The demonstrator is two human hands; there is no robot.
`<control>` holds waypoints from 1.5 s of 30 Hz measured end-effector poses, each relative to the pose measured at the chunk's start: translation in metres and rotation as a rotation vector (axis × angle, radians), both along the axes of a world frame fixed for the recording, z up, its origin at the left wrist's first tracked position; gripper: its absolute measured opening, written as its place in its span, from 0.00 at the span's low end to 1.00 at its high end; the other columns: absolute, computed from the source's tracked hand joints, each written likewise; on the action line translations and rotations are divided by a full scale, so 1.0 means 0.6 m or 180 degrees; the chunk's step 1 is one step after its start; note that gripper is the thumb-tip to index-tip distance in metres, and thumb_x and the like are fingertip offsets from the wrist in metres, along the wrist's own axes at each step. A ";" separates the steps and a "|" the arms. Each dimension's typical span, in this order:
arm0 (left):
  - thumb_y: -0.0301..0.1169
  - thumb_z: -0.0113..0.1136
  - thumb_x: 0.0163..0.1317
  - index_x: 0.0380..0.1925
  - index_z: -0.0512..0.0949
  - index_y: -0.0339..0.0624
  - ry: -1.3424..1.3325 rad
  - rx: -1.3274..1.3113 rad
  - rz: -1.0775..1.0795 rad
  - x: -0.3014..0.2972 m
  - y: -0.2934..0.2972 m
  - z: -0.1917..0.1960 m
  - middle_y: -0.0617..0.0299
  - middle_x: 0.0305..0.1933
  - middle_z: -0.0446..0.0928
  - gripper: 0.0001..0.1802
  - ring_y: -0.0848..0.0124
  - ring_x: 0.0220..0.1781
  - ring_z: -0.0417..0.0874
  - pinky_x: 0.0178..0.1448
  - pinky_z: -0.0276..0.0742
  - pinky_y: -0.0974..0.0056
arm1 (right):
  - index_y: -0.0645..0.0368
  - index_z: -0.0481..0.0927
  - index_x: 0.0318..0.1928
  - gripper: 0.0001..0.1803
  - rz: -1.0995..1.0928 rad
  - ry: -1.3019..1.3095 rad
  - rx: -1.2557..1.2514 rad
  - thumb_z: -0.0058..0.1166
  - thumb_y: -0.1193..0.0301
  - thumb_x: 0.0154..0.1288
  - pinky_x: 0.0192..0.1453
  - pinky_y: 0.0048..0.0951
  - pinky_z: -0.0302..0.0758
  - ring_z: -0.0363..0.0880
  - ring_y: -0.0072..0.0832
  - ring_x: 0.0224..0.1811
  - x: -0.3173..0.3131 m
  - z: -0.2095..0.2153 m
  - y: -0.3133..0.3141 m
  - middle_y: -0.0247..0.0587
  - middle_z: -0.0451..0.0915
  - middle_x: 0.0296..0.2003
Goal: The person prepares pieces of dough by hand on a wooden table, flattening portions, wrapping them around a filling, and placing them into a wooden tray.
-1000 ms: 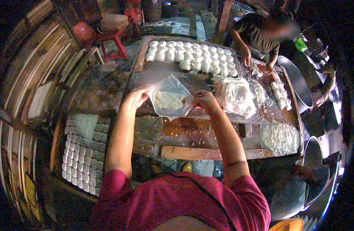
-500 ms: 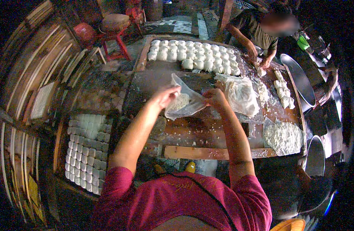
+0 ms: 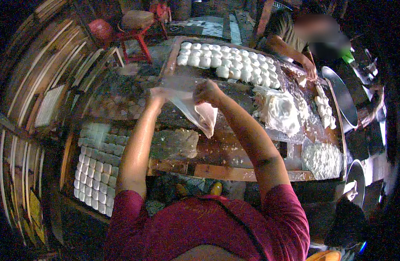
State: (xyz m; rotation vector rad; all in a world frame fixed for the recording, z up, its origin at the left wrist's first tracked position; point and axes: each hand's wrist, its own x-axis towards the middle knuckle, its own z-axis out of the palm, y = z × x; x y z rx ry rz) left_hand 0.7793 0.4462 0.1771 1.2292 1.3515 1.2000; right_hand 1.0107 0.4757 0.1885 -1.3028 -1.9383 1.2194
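Observation:
My left hand (image 3: pixel 157 94) and my right hand (image 3: pixel 207 92) both grip a clear plastic sheet (image 3: pixel 195 112) with a flat white dough piece on it, holding it up above the wooden worktable (image 3: pixel 234 156). The sheet hangs down to the right, below my right hand. A flattened grey-white slab (image 3: pixel 176 143) lies on the table just under my hands. Rows of white dough balls (image 3: pixel 228 65) fill the far side of the table.
A second person (image 3: pixel 302 41) works at the table's far right corner, a hand on the dough. A large dough mass (image 3: pixel 278 111) and a crumbly white heap (image 3: pixel 323 158) lie right. A tray of white squares (image 3: pixel 95 167) sits lower left. Red stools (image 3: pixel 137 26) stand behind.
My hands have moved farther forward over the table with the plastic sheet, which now hangs folded downward instead of being stretched flat between them.

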 end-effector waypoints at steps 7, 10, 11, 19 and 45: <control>0.29 0.61 0.49 0.31 0.78 0.37 -0.0489 -0.0238 0.0241 -0.021 0.008 -0.064 0.59 0.33 0.78 0.10 0.67 0.35 0.78 0.41 0.74 0.63 | 0.61 0.80 0.23 0.11 -0.0707 -0.1528 0.0839 0.58 0.66 0.40 0.35 0.34 0.77 0.82 0.33 0.27 -0.104 -0.019 -0.031 0.44 0.80 0.22; 0.30 0.59 0.50 0.32 0.77 0.37 -0.0573 -0.0068 -0.0024 0.009 -0.010 -0.025 0.58 0.34 0.79 0.10 0.67 0.35 0.79 0.43 0.73 0.63 | 0.61 0.81 0.27 0.11 0.0005 -0.1590 -0.0025 0.56 0.68 0.43 0.32 0.31 0.76 0.80 0.31 0.25 -0.085 -0.009 -0.016 0.44 0.81 0.25; 0.29 0.59 0.50 0.32 0.77 0.37 -0.0852 -0.0006 -0.0036 0.026 -0.022 -0.008 0.58 0.34 0.79 0.10 0.67 0.35 0.79 0.44 0.73 0.63 | 0.60 0.80 0.31 0.11 0.0305 -0.1602 0.0173 0.55 0.70 0.44 0.30 0.30 0.75 0.79 0.30 0.22 -0.072 -0.008 -0.004 0.43 0.80 0.24; 0.33 0.57 0.50 0.25 0.76 0.39 0.1220 0.0949 -0.1912 0.282 -0.127 0.022 0.55 0.33 0.77 0.08 0.60 0.38 0.78 0.47 0.72 0.58 | 0.54 0.77 0.32 0.10 0.0271 -0.1024 0.2052 0.60 0.70 0.46 0.37 0.36 0.72 0.76 0.37 0.33 0.082 -0.074 0.117 0.39 0.78 0.29; 0.41 0.60 0.49 0.12 0.74 0.40 0.2116 0.1630 -0.0286 0.158 -0.108 -0.043 0.52 0.25 0.73 0.17 0.60 0.31 0.73 0.38 0.66 0.57 | 0.56 0.75 0.41 0.15 0.1007 -0.1899 0.2494 0.49 0.74 0.50 0.38 0.35 0.76 0.78 0.39 0.37 0.072 0.005 -0.117 0.44 0.78 0.36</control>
